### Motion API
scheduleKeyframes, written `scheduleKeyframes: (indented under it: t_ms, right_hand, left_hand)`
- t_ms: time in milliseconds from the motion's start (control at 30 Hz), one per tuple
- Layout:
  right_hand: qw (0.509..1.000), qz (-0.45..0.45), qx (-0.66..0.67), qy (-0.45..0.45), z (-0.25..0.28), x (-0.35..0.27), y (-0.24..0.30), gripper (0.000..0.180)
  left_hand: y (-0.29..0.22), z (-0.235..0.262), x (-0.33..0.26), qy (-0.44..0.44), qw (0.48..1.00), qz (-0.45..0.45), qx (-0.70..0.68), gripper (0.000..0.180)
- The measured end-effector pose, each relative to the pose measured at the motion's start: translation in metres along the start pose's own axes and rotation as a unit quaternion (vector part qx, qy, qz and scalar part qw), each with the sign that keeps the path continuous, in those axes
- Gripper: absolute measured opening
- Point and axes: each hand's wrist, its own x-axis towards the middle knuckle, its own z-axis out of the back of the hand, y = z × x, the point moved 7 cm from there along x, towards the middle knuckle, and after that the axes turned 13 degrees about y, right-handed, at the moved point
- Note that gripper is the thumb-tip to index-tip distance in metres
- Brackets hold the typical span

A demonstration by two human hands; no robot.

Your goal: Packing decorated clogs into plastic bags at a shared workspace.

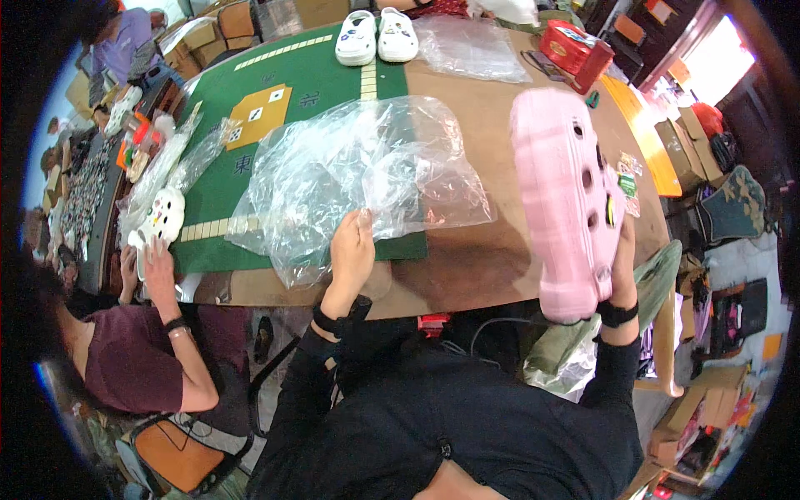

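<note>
Pink clog [567,200] in right hand [621,267] — left hand [352,250] on plastic bag [367,179]

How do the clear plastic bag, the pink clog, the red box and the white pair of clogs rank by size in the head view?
1. Clear plastic bag, largest.
2. Pink clog, held in the right hand near the camera, so likely overstated.
3. White pair of clogs and red box: similar, both far away, unranked.
</note>
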Motion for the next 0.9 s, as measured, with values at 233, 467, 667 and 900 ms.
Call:
scheduleKeyframes:
  t_ms: [233,467,667,900]
  right_hand:
    - [0.912,-0.189,-0.148,0.332,-0.068,-0.027,-0.045,0.033]
    - [0.847,-0.176,-0.164,0.474,-0.115,-0.024,-0.069,0.025]
    - [0.82,-0.084,-0.205,0.528,-0.125,-0.017,-0.068,0.027]
    - [0.864,-0.097,-0.225,0.441,-0.12,-0.01,-0.075,0.032]
  left_hand:
    - [-0.043,-0.008,-0.021,-0.16,0.896,-0.272,0.313,0.035]
    - [-0.035,-0.006,-0.02,-0.017,0.84,-0.37,0.397,0.014]
    - [-0.039,0.024,-0.016,-0.138,0.947,-0.289,0.003,0.005]
    - [-0.034,0.01,-0.012,-0.01,0.928,-0.216,-0.303,0.009]
